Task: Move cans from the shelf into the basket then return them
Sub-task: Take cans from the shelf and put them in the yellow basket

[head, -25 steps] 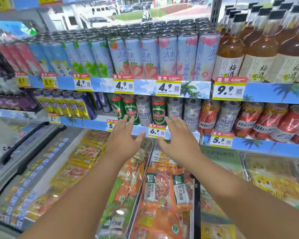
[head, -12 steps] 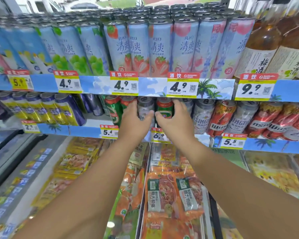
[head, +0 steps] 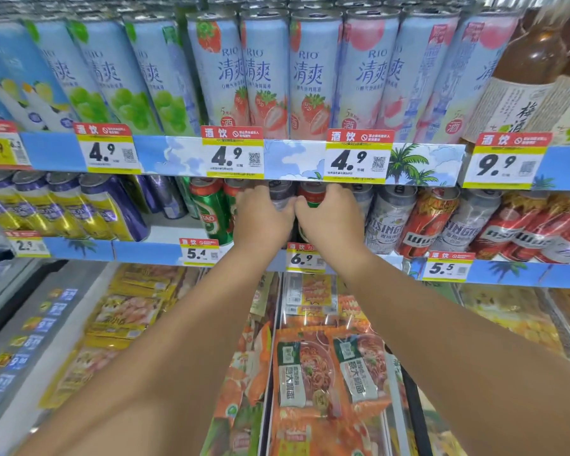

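Both my hands reach into the lower can shelf (head: 152, 250). My left hand (head: 262, 218) wraps around a silver can (head: 281, 195) whose top shows above my fingers. My right hand (head: 331, 220) grips a green-and-red Tsingtao can (head: 311, 196) right beside it. My thumbs nearly touch between the two cans. Both cans stand on the shelf among their row, mostly hidden by my hands. Another green Tsingtao can (head: 213, 209) stands just left of my left hand. No basket is in view.
Silver Tsingtao cans (head: 387, 220) and red cans (head: 423, 222) stand to the right, yellow-purple cans (head: 89, 209) to the left. Tall Rio cans (head: 264, 74) fill the upper shelf, close overhead. Below lies an open chiller with food packs (head: 320, 366).
My hands went from open in front of the shelf to reaching in and closing around two neighbouring cans. The view moved closer to the shelf.
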Motion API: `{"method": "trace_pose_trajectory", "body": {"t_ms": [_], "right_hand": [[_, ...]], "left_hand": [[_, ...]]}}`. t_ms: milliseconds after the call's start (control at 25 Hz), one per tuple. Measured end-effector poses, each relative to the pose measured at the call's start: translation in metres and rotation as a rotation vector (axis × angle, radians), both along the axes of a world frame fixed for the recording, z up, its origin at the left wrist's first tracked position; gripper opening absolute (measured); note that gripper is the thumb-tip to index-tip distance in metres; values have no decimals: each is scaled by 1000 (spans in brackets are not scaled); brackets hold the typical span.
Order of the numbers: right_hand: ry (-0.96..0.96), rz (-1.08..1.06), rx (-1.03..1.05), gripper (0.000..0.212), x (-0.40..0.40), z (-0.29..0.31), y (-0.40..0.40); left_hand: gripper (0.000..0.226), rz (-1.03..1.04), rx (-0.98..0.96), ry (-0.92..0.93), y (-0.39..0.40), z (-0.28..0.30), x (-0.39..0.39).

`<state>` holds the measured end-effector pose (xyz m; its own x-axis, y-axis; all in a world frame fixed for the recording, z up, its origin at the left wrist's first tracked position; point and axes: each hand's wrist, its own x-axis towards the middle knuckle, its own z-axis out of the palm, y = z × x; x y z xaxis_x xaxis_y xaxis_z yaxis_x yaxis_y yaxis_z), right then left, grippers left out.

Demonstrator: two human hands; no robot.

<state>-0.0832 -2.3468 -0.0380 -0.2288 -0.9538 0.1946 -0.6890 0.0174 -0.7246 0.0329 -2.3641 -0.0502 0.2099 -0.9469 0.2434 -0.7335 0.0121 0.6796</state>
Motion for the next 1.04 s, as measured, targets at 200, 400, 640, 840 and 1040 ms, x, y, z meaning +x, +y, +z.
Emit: {"method": "trace_pose_trajectory", "body": {"t_ms": [200,400,640,840,1040], "right_hand": [[102,-15,54,28,6,-1,-6],[242,34,47,20,6,-4,1],[293,4,18,28,5,-11,-2],[372,-2,-34,35,3,-15,0],[367,-15,-39,42,1,-17,0]], "left_hand": [[45,47,41,-74,-8,-6,0],[54,47,18,-112,-2,-10,5],[51,22,-3,-174,4,-12,14],[43,-59,-15,-51,8,-17,17],[37,-103,-48,93,10,-20,19]]}}
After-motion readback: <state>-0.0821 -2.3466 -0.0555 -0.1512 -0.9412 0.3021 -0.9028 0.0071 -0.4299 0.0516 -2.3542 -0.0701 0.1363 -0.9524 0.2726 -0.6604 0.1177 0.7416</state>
